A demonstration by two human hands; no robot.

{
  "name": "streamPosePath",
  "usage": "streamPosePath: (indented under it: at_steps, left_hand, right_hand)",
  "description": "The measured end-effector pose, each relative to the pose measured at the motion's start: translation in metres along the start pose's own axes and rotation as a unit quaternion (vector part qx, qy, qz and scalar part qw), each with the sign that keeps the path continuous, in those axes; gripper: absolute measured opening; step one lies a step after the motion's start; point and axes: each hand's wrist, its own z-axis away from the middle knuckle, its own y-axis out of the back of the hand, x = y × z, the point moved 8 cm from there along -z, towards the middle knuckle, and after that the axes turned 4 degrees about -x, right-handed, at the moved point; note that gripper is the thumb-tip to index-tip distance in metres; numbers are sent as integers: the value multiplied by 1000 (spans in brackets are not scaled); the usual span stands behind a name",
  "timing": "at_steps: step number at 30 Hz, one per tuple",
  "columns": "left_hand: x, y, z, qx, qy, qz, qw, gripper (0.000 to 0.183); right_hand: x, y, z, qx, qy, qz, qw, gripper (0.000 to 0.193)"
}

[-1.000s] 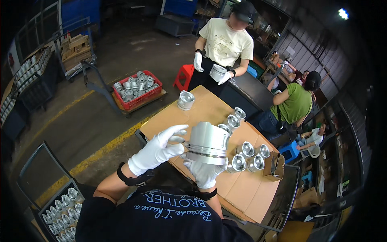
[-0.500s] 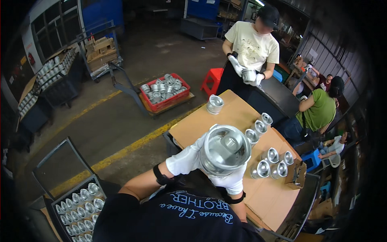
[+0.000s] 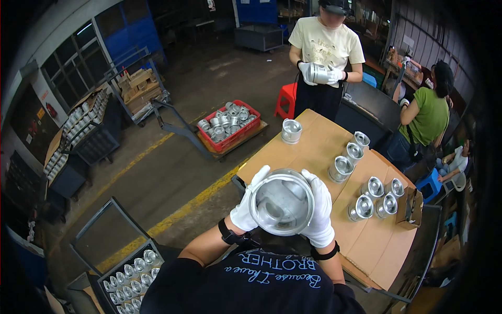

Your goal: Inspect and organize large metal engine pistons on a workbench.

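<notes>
A round silvery metal piston (image 3: pixel 282 201) is held up in front of my chest, its hollow side facing me. White-gloved, my left hand (image 3: pixel 247 205) grips its left side. My right hand (image 3: pixel 320 209), gloved too, wraps round the right side, with fingers along the rim. Beyond it, several similar pistons stand upright on the cardboard-covered table (image 3: pixel 308 144): one alone (image 3: pixel 291 131) at the far left, a row (image 3: pixel 341 169) further right, and a cluster (image 3: pixel 361 208) by the right edge.
A small cardboard box (image 3: pixel 409 209) sits at the table's right edge. Across the table a person (image 3: pixel 327 49) in white gloves holds another piston. A red crate (image 3: pixel 230 124) of pistons rests on a low cart. Piston racks (image 3: pixel 130 277) stand at lower left; a person in green (image 3: pixel 429 115) is at right.
The piston has turned in my hands and sits lower. My right hand has moved from beneath it up to its right side. The view has shifted left; the person opposite has turned their piston.
</notes>
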Motion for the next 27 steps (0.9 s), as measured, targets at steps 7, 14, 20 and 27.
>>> streamPosePath:
  at_steps: [7,14,20,27]
  left_hand:
    - [25,-44,20,3,-259,-674,692,46]
    - [12,-41,1,30,-206,-265,941,49]
    - [1,-22,-18,77,-192,-40,978,51]
    - [-15,0,-19,162,-209,-93,960,46]
  right_hand:
    - [10,2,8,39,-33,-55,997,99]
    - [24,10,13,-18,-98,-133,986,113]
    - [53,33,43,9,-156,-122,980,110]
    - [40,56,38,35,-51,-9,998,59]
